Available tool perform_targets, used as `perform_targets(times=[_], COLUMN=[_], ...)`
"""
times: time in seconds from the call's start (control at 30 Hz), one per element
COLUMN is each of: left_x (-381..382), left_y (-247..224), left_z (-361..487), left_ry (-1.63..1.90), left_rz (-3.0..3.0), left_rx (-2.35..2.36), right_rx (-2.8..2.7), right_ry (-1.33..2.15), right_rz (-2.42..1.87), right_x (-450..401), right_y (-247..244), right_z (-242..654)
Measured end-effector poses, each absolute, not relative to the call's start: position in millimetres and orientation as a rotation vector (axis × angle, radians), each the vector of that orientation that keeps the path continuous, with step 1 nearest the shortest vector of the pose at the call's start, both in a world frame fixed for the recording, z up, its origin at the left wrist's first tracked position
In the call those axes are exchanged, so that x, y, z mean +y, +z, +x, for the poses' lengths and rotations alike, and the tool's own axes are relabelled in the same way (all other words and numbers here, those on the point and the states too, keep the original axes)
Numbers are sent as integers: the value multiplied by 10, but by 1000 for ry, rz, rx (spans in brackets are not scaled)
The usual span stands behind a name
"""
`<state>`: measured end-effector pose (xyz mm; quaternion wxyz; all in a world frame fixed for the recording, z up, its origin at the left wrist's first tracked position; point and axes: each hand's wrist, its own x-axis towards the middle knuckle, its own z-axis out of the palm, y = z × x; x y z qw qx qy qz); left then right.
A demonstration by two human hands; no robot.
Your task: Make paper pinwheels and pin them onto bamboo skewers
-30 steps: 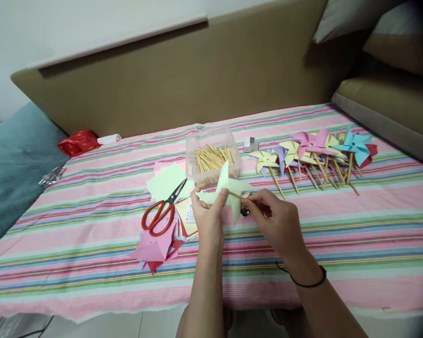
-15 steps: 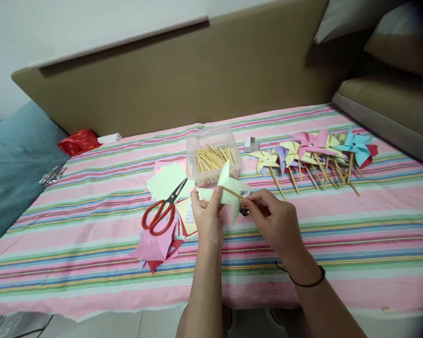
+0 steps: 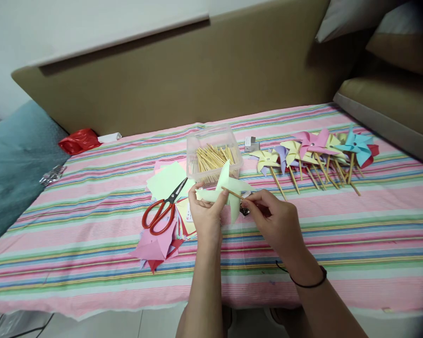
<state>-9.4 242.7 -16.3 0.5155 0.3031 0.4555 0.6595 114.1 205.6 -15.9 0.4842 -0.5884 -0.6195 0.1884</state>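
Observation:
My left hand (image 3: 207, 213) is closed on a pale green paper pinwheel (image 3: 223, 178), its thumb pressing near the middle. A thin wooden stick (image 3: 234, 193) lies across the pinwheel's face, one end at the centre by that thumb. The other end is pinched between the thumb and fingers of my right hand (image 3: 273, 220). Just left of my left hand lie red-handled scissors (image 3: 164, 209), on top of pale green paper sheets (image 3: 165, 182) and pink paper pieces (image 3: 157, 244). Behind the pinwheel stands a clear plastic box (image 3: 193, 141) of wooden sticks (image 3: 213, 157).
Several finished pinwheels (image 3: 313, 142) on sticks lie in a row at the right. A small grey box (image 3: 252, 144) sits near the clear box. On the striped cloth (image 3: 102, 244) at far left are a red plastic bag (image 3: 80, 142) and shiny metallic wrapping (image 3: 52, 175). A teal cushion (image 3: 17, 159) borders the left.
My left thumb has shifted slightly to the right and down against the pinwheel, which has tilted a little. My right hand keeps its pinch on the stick and has barely moved.

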Motion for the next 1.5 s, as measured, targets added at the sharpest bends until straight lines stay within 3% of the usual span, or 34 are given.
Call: perform_targets(times=[0.7, 1.03, 1.5], left_x=[2466, 2513, 2575], left_y=[-145, -55, -159], left_z=[-136, -300, -437], left_ry=[1711, 1759, 1693], left_rz=[667, 541, 770], left_rx=[1218, 1214, 1197], right_rx=[-1566, -1632, -1482], right_ry=[473, 299, 810], right_rz=[-1412, -1550, -1508], right_x=[2070, 2084, 2096], right_y=[-197, -265, -317], right_z=[1157, 1272, 1482])
